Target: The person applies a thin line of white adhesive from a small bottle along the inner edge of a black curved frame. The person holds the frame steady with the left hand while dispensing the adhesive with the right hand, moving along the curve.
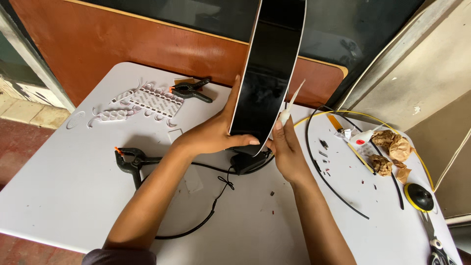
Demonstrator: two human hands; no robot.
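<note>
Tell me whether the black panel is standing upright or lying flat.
Upright: the black panel stands on its lower end on the table, steadied by the left hand.

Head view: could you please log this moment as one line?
left hand: steadies black panel | right hand: holds white nozzle at panel edge | table: clamps

One head-worn camera looks steeply down from close above the white table [73,196], facing forward toward the brown board [122,44] behind.

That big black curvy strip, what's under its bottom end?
Under the black strip sits a small black box on the white table, with a black cable running from it. The left hand covers part of the box.
</note>
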